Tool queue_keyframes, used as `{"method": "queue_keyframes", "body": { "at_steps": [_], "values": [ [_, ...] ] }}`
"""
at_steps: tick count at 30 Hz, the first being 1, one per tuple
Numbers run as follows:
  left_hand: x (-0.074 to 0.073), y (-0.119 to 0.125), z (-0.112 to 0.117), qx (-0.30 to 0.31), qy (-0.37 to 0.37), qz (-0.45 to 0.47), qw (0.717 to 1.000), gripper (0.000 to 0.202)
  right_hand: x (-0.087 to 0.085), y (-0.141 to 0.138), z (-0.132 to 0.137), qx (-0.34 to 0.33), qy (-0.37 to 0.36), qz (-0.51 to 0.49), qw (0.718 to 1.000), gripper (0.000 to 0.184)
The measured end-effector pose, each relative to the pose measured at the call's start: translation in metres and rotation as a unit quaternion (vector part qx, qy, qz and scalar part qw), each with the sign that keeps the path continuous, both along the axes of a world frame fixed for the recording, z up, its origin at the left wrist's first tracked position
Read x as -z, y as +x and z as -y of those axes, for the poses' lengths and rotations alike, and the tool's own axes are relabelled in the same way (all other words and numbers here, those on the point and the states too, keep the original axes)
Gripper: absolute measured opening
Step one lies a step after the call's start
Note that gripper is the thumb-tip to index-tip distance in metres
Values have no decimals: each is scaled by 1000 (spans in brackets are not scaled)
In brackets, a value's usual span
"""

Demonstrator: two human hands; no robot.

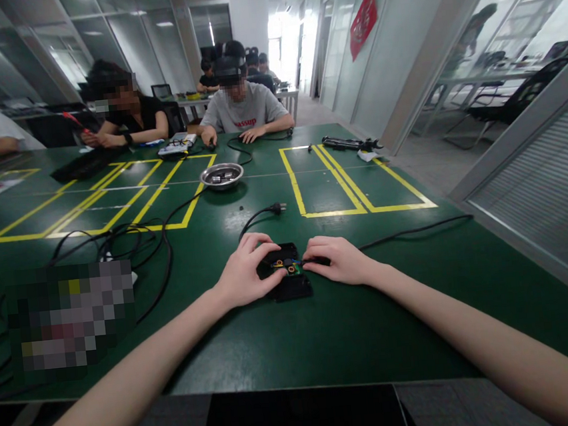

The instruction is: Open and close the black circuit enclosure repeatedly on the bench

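Both my hands rest on a small black device [286, 276] lying opened on the green table [335, 328], with a green circuit board and copper coils showing inside. My left hand [246, 271] curls over its left side, fingers pressed on the casing. My right hand [337, 260] grips its right end, where a black cable [416, 230] leads off to the right. A black plug [277, 207] on a cord lies just beyond the device.
A metal bowl [221, 176] with small parts stands in mid-table. Tangled black cables [116, 246] lie to the left. Yellow tape marks [341, 181] outline areas. Several people sit across the table. A black tool [350, 143] lies far right.
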State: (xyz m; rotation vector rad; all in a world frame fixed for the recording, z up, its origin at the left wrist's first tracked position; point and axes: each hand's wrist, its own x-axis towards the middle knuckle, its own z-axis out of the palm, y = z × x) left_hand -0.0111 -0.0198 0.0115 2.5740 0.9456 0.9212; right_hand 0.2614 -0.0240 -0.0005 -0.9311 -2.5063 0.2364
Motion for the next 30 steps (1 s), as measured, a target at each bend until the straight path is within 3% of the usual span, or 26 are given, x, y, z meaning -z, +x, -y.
{"method": "queue_keyframes", "body": {
  "at_steps": [5, 15, 21, 30],
  "values": [
    [-4, -10, -8, 33, -15, -74, 997, 7, 0, -1, 1, 2, 3, 0, 1000, 18],
    [-5, -14, -9, 50, -51, -100, 992, 6, -5, -7, 10, 23, -32, -12, 999, 11],
    [-2, -13, -9, 33, -52, -130, 990, 13, -6, -8, 13, 11, -40, -28, 999, 27],
    [-2, -12, -9, 5, -43, -141, 989, 11, -2, -12, 14, 47, -24, -2, 999, 42]
  ]
}}
